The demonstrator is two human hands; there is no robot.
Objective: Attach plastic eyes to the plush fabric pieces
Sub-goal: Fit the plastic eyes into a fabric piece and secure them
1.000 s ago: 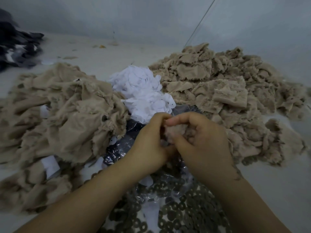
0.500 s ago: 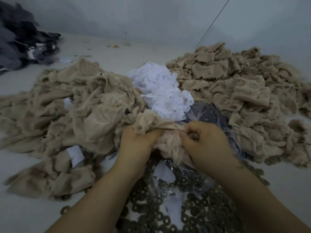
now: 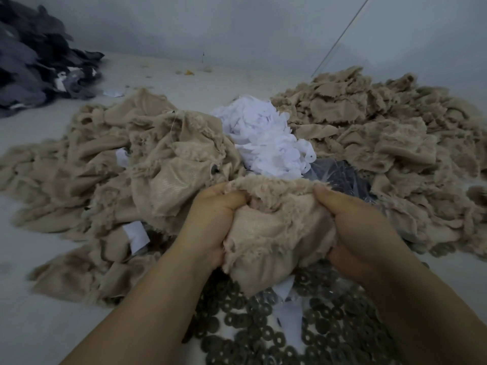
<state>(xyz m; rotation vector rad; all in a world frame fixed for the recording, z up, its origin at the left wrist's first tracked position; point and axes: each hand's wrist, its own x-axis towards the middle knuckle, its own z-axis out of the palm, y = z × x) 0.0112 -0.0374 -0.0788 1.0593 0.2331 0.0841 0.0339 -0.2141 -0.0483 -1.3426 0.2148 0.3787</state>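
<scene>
**Both hands grip one beige plush piece above the washers**

The left hand [image 3: 210, 227] and the right hand [image 3: 361, 230] each clutch a side of one beige plush piece [image 3: 279, 230], fingers curled into the fabric and thumbs pressed on its near face. The piece is bunched between them, its furry edge along the top and its smooth woven backing turned toward the camera.

Below and near the hands, dark ring-shaped washers [image 3: 266, 335] lie scattered on the pale surface [image 3: 39, 325], partly on a crumpled clear plastic bag [image 3: 340, 172] that reaches out beyond the held piece. Whether the bag holds plastic eyes cannot be told; the view there is dim and blurred.

To the left sits a loose heap of beige fabric [image 3: 118, 175], with white paper slips [image 3: 137, 235] tucked among it. To the right and farther off lies a second heap of smaller beige cut pieces [image 3: 382, 127]. Between the two heaps, just beyond the hands, is a mound of white cut pieces [image 3: 266, 138]. At the far left is a pile of dark grey fabric [image 3: 34, 61].
</scene>
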